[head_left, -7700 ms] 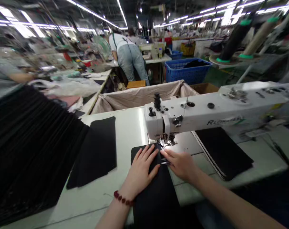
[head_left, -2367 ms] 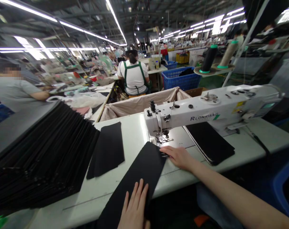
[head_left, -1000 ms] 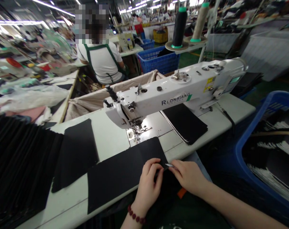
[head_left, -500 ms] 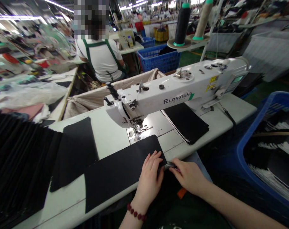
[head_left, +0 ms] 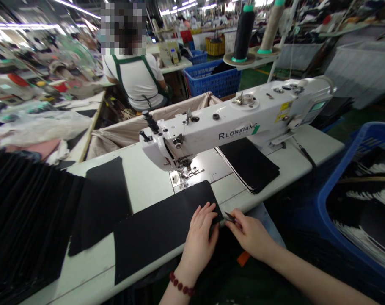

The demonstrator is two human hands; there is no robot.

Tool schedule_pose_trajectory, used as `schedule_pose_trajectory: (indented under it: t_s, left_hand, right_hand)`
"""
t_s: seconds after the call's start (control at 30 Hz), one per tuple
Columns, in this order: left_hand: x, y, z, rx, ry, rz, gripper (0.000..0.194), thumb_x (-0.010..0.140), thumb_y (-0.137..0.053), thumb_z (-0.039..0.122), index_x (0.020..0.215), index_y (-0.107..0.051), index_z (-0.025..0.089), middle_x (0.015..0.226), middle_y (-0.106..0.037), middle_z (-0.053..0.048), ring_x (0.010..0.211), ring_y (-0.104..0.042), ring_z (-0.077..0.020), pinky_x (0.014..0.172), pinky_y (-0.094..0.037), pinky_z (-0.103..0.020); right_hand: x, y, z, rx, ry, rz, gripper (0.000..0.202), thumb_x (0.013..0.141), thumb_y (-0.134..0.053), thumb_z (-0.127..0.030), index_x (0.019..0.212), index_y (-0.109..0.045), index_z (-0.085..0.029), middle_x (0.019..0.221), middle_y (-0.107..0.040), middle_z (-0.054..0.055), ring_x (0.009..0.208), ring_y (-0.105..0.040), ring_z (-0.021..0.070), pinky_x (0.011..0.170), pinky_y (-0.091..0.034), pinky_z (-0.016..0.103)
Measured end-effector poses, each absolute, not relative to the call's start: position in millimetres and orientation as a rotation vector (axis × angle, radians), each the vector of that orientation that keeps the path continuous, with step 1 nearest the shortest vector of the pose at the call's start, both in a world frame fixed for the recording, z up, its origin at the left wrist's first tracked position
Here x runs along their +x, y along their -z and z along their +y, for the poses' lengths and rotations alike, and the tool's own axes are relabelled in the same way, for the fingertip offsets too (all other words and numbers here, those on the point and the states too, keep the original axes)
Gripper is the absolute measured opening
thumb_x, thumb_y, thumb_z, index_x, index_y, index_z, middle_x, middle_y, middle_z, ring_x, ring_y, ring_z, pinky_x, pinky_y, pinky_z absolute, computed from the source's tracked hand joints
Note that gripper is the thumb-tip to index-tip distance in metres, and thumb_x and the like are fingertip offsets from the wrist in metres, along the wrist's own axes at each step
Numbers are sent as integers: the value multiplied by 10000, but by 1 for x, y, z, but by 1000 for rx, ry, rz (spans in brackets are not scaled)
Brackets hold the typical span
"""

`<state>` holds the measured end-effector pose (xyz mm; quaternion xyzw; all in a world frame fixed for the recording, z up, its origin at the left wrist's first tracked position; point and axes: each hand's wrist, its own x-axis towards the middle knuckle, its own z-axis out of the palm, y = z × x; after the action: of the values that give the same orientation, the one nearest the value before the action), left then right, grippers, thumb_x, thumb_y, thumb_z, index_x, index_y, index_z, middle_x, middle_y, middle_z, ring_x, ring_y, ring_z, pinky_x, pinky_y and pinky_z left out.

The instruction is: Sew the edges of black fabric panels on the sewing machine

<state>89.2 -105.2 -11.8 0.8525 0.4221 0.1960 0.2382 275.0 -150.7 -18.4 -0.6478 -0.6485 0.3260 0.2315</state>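
A black fabric panel (head_left: 160, 224) lies flat along the front edge of the sewing table. On its right end rests my left hand (head_left: 201, 231), fingers over the top and thumb at the front edge, gripping the corner. My right hand (head_left: 251, 235) is closed around small thread snips (head_left: 229, 217), whose pointed tip shows just right of that corner. Behind the panel stands the white sewing machine (head_left: 230, 120), its presser foot (head_left: 184, 173) close to the panel's far edge. The handle of the snips is mostly hidden by my fingers.
Another black piece (head_left: 103, 203) lies at left beside a tall stack of black panels (head_left: 24, 220). More black panels (head_left: 248, 165) are piled under the machine arm. A blue basket (head_left: 322, 195) stands at right. A person (head_left: 137, 78) sits beyond the table.
My right hand has drawn the snips slightly away from the panel's corner, and their tip now shows more clearly. My left hand stays on the panel.
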Motion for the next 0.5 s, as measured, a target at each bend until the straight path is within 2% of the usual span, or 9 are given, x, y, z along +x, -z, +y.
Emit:
schedule_pose_trajectory:
  t_s: [0.23, 0.5]
  left_hand:
    - [100, 10, -106, 2377, -625, 1241, 109, 892, -497, 153, 952, -543, 231, 1186, -557, -46, 1202, -480, -200, 1120, -282, -519]
    - [109, 3, -104, 2397, -575, 1296, 100, 864, -503, 124, 886, -524, 218, 1203, -534, -62, 1213, -466, -216, 1100, -299, -516]
  right_hand:
    - [281, 13, -156, -1801, -744, -1996, 138, 962, -389, -310, 862, -436, -226, 691, -592, -37, 614, -586, 159, 545, -248, 277]
    - [281, 15, -154, -1793, -695, -2066, 139, 965, -391, -324, 879, -446, -229, 728, -610, -34, 645, -598, 164, 554, -240, 284]
